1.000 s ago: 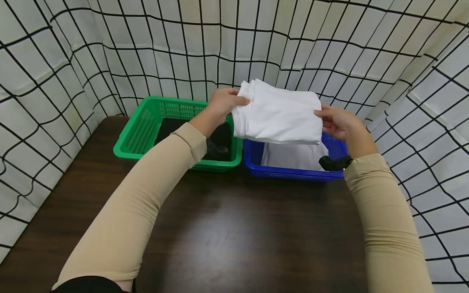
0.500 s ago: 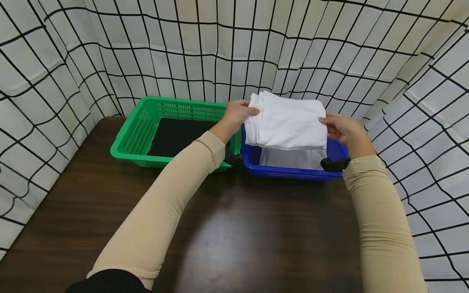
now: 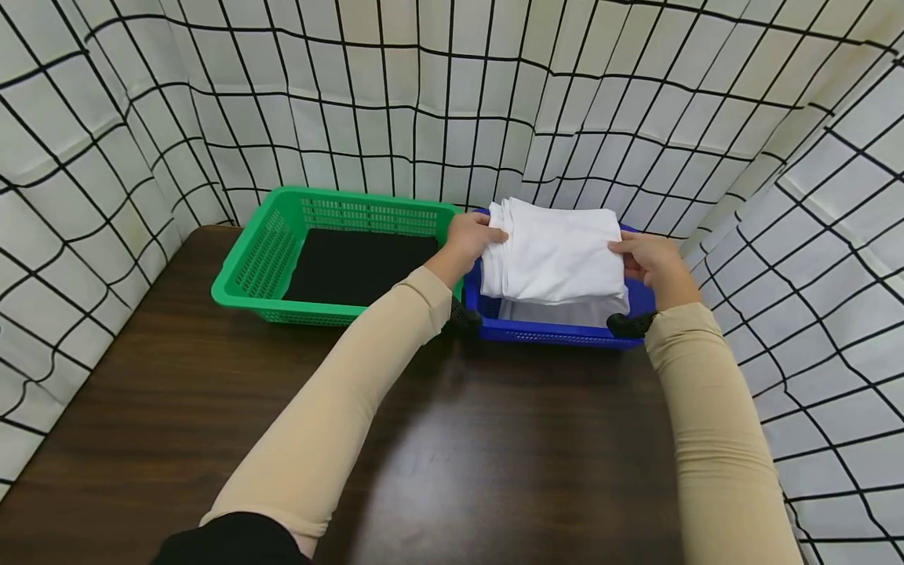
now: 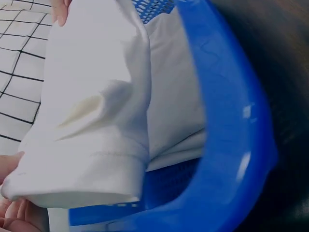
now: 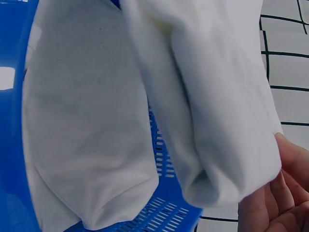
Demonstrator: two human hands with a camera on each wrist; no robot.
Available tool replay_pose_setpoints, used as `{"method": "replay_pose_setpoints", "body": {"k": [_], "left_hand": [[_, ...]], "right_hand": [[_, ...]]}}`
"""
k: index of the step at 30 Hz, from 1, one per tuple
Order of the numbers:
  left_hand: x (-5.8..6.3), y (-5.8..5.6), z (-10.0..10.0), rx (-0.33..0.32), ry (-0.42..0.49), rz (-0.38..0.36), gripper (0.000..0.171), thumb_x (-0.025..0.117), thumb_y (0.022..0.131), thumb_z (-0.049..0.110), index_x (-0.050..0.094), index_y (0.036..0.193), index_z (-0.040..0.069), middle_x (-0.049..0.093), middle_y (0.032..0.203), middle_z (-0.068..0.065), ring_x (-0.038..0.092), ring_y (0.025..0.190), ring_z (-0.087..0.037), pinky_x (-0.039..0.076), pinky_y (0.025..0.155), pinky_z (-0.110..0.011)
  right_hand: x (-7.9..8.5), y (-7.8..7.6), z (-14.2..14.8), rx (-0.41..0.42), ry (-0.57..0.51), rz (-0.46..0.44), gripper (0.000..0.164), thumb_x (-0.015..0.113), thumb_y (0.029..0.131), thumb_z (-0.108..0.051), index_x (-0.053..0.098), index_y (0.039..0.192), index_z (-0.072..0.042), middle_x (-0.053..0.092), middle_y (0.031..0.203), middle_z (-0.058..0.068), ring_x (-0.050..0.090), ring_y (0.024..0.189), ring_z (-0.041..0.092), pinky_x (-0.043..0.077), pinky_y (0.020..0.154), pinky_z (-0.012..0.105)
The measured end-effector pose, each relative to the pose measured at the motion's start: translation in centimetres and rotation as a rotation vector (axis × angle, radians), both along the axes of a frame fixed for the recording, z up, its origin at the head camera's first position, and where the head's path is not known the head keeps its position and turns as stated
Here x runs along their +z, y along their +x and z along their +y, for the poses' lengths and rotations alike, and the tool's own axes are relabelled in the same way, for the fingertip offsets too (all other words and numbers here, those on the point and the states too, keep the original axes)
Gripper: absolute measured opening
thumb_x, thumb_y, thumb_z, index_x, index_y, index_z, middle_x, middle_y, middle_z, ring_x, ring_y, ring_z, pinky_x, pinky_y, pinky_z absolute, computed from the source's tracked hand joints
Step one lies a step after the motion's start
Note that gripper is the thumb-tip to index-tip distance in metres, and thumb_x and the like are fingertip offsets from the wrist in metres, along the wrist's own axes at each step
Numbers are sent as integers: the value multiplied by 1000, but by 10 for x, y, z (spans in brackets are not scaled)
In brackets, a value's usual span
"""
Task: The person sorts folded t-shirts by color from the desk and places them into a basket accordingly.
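A folded white cloth [image 3: 558,253] is held level over the blue basket [image 3: 537,333]. My left hand [image 3: 468,242] pinches its left edge, thumb on top. At the opposite edge my right hand [image 3: 655,263] pinches it between thumb and fingers. Below, another folded white cloth [image 5: 91,125] lies in the blue basket; the left wrist view also shows this lower cloth [image 4: 175,92] beside the basket's rim. In that view the held cloth [image 4: 96,96] hangs apart from the lower one along its near side. Whether they touch farther back is hidden.
Left of the blue basket stands a green basket [image 3: 243,300] with a flat black piece [image 3: 353,263] in it. Both baskets sit on a dark brown wooden table [image 3: 452,463]. Black wire grid [image 3: 417,102] backed with white sheeting encloses the table behind and at both sides.
Both hands have lowered the folded white cloth toward the blue basket. The left hand has also moved right, away from over the green basket. Both hands keep their hold.
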State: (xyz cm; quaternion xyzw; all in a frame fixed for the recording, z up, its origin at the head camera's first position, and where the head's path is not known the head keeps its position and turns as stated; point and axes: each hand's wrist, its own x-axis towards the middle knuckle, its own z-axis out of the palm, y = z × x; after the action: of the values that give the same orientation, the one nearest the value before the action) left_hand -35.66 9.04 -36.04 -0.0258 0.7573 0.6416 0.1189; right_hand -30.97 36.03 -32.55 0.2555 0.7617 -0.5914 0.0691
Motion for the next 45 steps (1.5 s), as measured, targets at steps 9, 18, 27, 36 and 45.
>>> {"method": "replay_pose_setpoints", "body": {"k": [9, 18, 27, 36, 45], "left_hand": [[-20, 10, 12, -78, -382, 206, 7, 70, 88, 9, 67, 92, 5, 63, 89, -5, 53, 79, -15, 48, 66, -24], [-29, 16, 24, -173, -470, 326, 48, 59, 84, -5, 20, 67, 17, 14, 63, 5, 14, 56, -9, 15, 51, -21], [-36, 16, 22, -240, -584, 298, 49, 57, 85, -6, 18, 67, 18, 12, 64, 5, 12, 55, -9, 14, 50, -21], [-34, 19, 20, -235, -576, 317, 50, 54, 84, -10, 16, 66, 18, 10, 62, 5, 9, 55, -9, 13, 50, -21], [-33, 25, 23, -258, -748, 353, 20, 50, 97, -1, 67, 107, 0, 71, 103, -12, 58, 75, -15, 44, 56, -22]], "right_hand": [[-22, 0, -9, -28, 80, -45, 56, 67, 95, -12, 47, 148, -13, 71, 109, -2, 63, 67, 1, 58, 64, 18], [-36, -3, -12, -17, 171, -100, 55, 63, 98, -16, 45, 150, -17, 52, 149, 9, 61, 84, 8, 55, 65, 16], [-47, -2, -22, -14, 161, -83, 53, 62, 98, -18, 47, 149, -19, 55, 146, 7, 61, 79, 4, 54, 64, 14], [-55, -3, -21, -42, 189, -122, 52, 60, 100, -20, 44, 150, -22, 46, 155, 3, 60, 109, 15, 55, 85, 22], [-63, -1, -18, -28, 223, -148, 52, 55, 102, -17, 42, 152, -23, 38, 159, 8, 55, 124, 24, 38, 117, 44]]}}
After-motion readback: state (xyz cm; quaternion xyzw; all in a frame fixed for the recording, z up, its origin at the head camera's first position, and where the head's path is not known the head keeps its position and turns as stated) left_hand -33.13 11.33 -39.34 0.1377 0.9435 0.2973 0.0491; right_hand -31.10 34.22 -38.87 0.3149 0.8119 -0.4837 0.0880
